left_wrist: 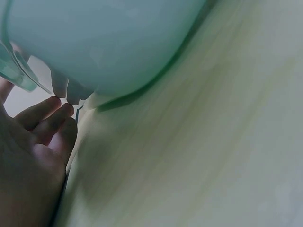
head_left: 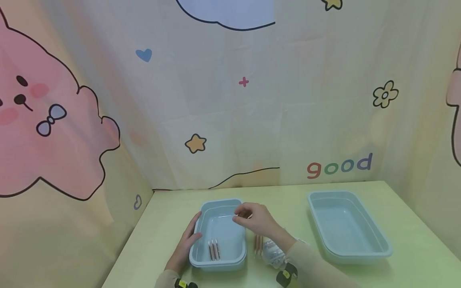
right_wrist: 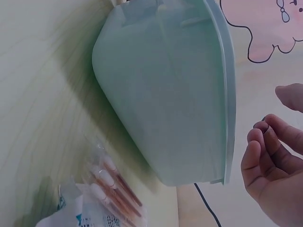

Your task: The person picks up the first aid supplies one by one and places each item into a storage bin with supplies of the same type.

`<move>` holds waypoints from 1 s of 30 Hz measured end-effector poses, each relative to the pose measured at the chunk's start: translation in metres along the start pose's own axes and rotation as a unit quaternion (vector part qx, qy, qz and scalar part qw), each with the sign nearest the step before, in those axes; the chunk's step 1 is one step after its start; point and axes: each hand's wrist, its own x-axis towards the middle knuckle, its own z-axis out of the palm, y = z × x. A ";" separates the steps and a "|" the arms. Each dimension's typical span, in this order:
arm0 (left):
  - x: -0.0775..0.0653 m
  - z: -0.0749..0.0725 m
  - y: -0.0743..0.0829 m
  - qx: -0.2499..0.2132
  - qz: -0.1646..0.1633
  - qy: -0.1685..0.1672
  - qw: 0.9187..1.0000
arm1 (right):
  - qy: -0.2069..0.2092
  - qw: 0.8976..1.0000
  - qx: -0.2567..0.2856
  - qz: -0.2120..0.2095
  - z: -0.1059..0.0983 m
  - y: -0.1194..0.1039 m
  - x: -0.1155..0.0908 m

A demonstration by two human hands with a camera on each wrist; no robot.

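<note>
My left hand [head_left: 187, 242] holds the left rim of a light blue plastic tub [head_left: 217, 265], its thumb over the rim and its fingers along the outer wall. Three thin brown sticks with pale tips, cotton swabs [head_left: 214, 250], lie side by side at the near end inside the tub. Above the tub's right rim, my right hand [head_left: 253, 218] hovers with fingers bent and thumb apart from them; nothing shows between them. Below that forearm, clear-wrapped cotton swabs [right_wrist: 116, 184] with white heads and wooden sticks lie on the table, beside a crumpled clear plastic packet [head_left: 272, 253].
A second light blue tub [head_left: 349, 228] stands on the right of the pale yellow-green table [head_left: 281, 197]. Printed cloth walls [head_left: 252, 120] rise behind and at both sides of the table.
</note>
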 end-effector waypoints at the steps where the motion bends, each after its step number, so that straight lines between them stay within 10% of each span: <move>1: 0.000 0.000 0.000 -0.001 0.000 -0.001 1.000 | 0.002 1.000 0.001 0.002 -0.001 0.000 0.000; 30: 0.001 0.000 0.003 -0.001 -0.005 -0.002 1.000 | 0.066 0.995 -0.017 0.067 -0.012 0.010 -0.006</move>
